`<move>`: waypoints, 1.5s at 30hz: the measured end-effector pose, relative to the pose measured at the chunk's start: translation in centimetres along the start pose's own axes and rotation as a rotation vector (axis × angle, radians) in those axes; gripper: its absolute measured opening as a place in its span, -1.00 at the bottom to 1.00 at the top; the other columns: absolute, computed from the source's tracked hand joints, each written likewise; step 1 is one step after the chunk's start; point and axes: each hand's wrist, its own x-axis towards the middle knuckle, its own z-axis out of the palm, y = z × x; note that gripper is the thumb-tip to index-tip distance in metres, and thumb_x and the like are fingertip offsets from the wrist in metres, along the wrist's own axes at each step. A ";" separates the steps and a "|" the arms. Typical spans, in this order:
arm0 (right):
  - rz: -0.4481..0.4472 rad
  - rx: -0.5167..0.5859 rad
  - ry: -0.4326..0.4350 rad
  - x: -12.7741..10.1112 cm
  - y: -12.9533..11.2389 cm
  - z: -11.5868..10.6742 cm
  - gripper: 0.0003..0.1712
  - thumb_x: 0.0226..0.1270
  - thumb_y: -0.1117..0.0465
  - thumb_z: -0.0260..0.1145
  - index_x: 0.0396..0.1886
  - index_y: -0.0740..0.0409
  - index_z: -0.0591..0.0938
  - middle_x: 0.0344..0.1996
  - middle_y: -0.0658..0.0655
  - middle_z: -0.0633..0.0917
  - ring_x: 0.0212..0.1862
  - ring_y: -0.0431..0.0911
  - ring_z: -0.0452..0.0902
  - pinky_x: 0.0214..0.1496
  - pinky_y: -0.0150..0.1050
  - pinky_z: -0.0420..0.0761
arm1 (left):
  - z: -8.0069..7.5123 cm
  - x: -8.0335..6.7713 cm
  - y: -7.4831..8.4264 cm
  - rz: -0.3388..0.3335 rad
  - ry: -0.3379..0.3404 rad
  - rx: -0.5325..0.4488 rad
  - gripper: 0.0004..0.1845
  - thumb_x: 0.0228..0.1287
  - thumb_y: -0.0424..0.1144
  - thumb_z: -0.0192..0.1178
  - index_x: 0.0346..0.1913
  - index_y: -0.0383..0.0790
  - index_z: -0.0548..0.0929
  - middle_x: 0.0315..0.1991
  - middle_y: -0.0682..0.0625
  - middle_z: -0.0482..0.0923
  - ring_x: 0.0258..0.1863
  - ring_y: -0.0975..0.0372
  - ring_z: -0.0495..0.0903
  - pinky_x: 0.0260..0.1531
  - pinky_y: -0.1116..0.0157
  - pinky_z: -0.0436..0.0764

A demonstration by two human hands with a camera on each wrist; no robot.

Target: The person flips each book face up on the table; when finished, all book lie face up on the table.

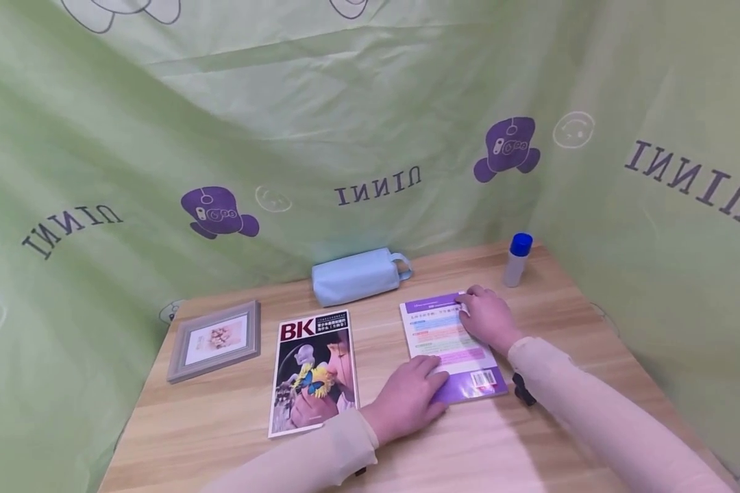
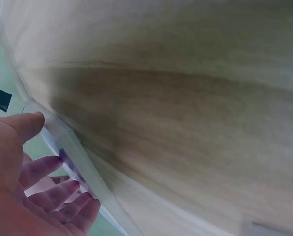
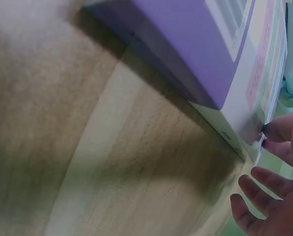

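Observation:
A book [image 1: 447, 337] with a purple and white back cover and a barcode lies on the table. My left hand [image 1: 403, 397] is at its lower left, fingertips touching the cover's edge. In the left wrist view the thumb [image 2: 32, 123] lies by a corner and the fingers [image 2: 63, 196] rest along the book's edge. At the upper right, my right hand [image 1: 490, 318] touches the book near its corner. In the right wrist view the fingers [image 3: 264, 191] spread loosely beside the book's spine [image 3: 225, 135], the thumb right at the cover.
Left of the book lies a BK magazine [image 1: 313, 373], and beyond it a grey picture frame [image 1: 253, 342]. A light blue pencil case [image 1: 354, 277] sits at the back. A bottle with a blue cap [image 1: 516, 260] stands at the back right. Green printed cloth [image 1: 370, 123] encloses the wooden table [image 1: 191, 424].

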 end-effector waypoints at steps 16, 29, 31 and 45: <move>-0.094 0.086 -0.096 0.7 0.0 0.2 -0.49 0.38 0.31 0.33 0.33 0.26 0.63 0.32 0.48 0.52 0.33 0.41 0.45 0.40 0.32 0.41 | 0.3 0.1 0.7 -0.007 -0.040 0.057 -0.37 0.31 0.21 0.38 0.32 -0.05 0.63 0.38 -0.14 0.51 0.36 -0.01 0.47 0.21 0.07 0.58; -0.157 0.089 -0.122 1.1 1.0 0.1 -0.48 0.39 0.29 0.34 0.33 0.24 0.63 0.23 0.45 0.58 0.24 0.37 0.52 0.32 0.31 0.49 | -0.4 1.0 1.8 0.043 -0.048 0.269 -0.44 0.34 0.18 0.32 0.21 -0.12 0.68 0.25 -0.19 0.61 0.19 -0.04 0.63 -0.09 0.14 0.75; -0.155 0.090 -0.131 1.1 1.1 0.0 -0.48 0.39 0.29 0.33 0.34 0.24 0.63 0.24 0.45 0.57 0.26 0.38 0.50 0.32 0.32 0.48 | -0.3 1.0 1.8 0.062 -0.023 0.296 -0.47 0.34 0.15 0.32 0.19 -0.13 0.70 0.22 -0.20 0.63 0.15 -0.04 0.65 -0.17 0.16 0.78; -0.168 0.104 -0.136 1.2 1.6 -0.3 -0.51 0.42 0.30 0.32 0.33 0.18 0.65 0.20 0.42 0.59 0.22 0.34 0.52 0.31 0.30 0.49 | 0.4 1.3 2.3 0.145 0.059 0.442 -0.63 0.38 -0.06 0.19 0.09 -0.20 0.71 0.11 -0.23 0.69 0.04 -0.04 0.71 -0.45 0.24 0.79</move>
